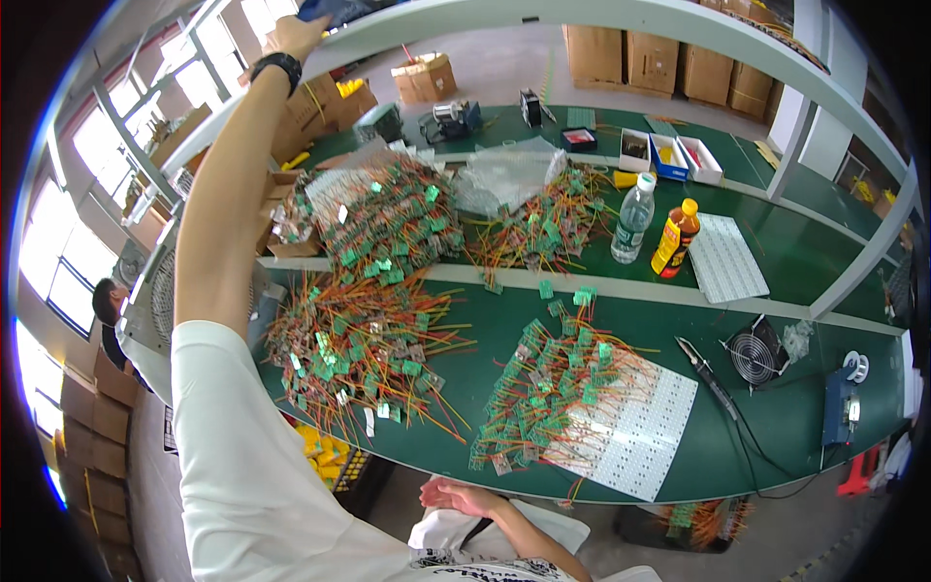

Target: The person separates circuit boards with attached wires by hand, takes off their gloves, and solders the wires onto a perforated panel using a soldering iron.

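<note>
My left hand (294,39), with a black band on its wrist, is raised to the white overhead beam (436,27). Its fingers are curled beside a dark blue thing (339,10) that the picture's edge cuts off. Low in front of me, my right hand (464,497) lies by my lap, holding nothing, fingers stretched out. On the green table (465,359), a pile of small green circuit boards with orange wires (349,349) lies on the left. More wired boards (543,388) lie in rows, partly over a white perforated plate (640,427).
Behind a low rail stand a clear bottle (633,221) and an orange drink bottle (675,240). Further wired boards (388,218) are heaped at back left. On the right are a soldering iron (713,383), a small fan (755,353) and a blue soldering station (840,412).
</note>
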### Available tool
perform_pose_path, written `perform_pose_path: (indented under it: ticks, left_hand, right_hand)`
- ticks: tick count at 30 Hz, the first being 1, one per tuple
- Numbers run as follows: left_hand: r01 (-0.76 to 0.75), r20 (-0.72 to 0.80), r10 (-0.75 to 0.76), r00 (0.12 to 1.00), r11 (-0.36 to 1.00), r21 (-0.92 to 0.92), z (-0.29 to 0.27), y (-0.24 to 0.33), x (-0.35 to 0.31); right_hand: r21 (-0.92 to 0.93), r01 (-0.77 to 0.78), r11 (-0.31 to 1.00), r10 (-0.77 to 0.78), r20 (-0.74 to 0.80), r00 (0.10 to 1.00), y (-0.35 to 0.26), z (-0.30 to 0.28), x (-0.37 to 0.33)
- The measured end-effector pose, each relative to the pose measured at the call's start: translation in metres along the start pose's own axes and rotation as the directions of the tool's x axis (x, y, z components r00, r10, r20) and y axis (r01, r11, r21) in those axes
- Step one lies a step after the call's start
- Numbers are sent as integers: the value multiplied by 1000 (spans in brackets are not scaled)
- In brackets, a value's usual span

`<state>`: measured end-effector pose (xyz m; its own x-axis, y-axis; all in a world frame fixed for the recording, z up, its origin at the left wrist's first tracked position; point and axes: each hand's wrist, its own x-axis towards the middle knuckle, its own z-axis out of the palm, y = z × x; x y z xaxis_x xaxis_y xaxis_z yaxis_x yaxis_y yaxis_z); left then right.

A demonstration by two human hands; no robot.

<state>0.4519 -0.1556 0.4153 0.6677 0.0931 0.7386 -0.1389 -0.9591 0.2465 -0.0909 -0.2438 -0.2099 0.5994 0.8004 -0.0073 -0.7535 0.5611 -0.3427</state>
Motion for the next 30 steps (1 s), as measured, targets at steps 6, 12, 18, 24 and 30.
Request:
perform_pose_path:
  ticks: [6,12,18,24,30]
  left_hand:
    - [-327,-280,177,943,639,-697,18,10,-57]
    - [-379,-315,253,915,806,-455,-12,20,-128]
    - [-323,-566,89,820,887,-329,25,-9,-58]
    - [-128,-5,154,988,803,-582,-3,22,-57]
    - [-503,-241,442,864,736,-452,4,39,-82]
  right_hand:
    - [-272,-21,962,6,-56,998,10,6,-8]
    - [-641,-65,765,77,-9,997,-21,70,-52]
    - [-618,-121,777,47,-135,990,-38,95,-66]
    - [-741,-99,664,-46,-172,984,-34,115,-55]
    - [-868,68,492,-119,10,993,-88,159,-54]
